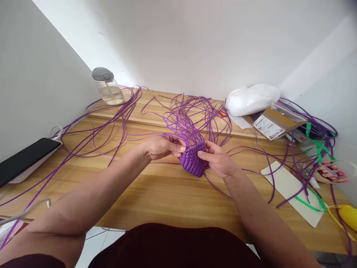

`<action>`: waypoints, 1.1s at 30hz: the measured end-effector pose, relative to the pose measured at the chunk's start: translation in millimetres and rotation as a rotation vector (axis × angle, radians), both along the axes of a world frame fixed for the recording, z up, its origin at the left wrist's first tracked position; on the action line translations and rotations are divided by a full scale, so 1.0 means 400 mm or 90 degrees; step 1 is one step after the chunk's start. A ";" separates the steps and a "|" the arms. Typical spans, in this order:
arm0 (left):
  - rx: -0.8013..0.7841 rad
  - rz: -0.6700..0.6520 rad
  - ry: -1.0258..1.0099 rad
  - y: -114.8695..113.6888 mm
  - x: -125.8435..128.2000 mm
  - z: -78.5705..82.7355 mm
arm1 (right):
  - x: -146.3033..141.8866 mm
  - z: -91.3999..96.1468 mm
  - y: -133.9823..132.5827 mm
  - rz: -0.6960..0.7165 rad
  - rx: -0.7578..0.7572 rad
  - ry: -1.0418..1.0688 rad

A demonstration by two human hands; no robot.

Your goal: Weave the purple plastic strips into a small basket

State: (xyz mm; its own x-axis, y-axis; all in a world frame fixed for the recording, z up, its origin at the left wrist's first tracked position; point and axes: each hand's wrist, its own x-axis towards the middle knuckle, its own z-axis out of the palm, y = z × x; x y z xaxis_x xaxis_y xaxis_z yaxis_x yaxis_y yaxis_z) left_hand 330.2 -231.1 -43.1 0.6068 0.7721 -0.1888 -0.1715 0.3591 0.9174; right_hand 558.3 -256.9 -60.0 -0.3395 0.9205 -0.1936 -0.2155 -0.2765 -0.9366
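Observation:
A small purple woven basket [193,163] is held up over the wooden table between my two hands. My left hand [167,146] pinches its upper left edge between thumb and fingers. On the opposite side my right hand [216,158] grips the upper right edge, thumb on the near face and fingers behind. Long loose purple strands [182,121] fan out from the basket's top toward the wall. The far side of the weave and some fingertips are hidden.
A lidded water bottle [110,89] stands back left; a phone [25,158] lies at the left edge. Orange-handled scissors [221,113] rest among strands. At right are a white wrapped bundle [251,99], a labelled packet [272,124], card [295,193], green strips [318,143] and a yellow object [348,216].

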 end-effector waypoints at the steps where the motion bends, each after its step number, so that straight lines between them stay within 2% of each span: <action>1: -0.009 0.019 -0.003 -0.002 0.001 -0.002 | 0.001 -0.001 0.000 -0.007 0.003 0.001; 9: -0.076 0.094 -0.030 -0.020 0.023 0.004 | 0.004 -0.010 -0.001 -0.030 0.037 -0.006; 13: -0.048 0.161 -0.058 -0.032 0.039 0.007 | 0.003 -0.015 -0.001 -0.052 0.059 -0.006; 19: -0.025 0.267 -0.065 -0.046 0.065 -0.011 | -0.006 -0.030 -0.004 -0.086 0.090 -0.009; 24: -0.023 0.297 -0.029 -0.054 0.077 -0.009 | -0.015 -0.024 -0.012 -0.094 0.090 0.000; 30: -0.038 0.342 -0.086 -0.075 0.074 -0.001 | -0.020 -0.020 -0.015 -0.122 0.085 -0.011; 33: 0.001 0.340 -0.065 -0.070 0.061 -0.011 | -0.022 -0.022 -0.018 -0.115 0.098 -0.024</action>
State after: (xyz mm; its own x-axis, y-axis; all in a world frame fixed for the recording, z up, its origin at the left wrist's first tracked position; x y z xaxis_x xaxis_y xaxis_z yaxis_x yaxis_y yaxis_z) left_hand 354.6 -259.0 -47.4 0.1451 0.9782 -0.1485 -0.4180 0.1966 0.8869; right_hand 549.6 -264.0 -68.6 -0.1619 0.9852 -0.0553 -0.2128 -0.0896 -0.9730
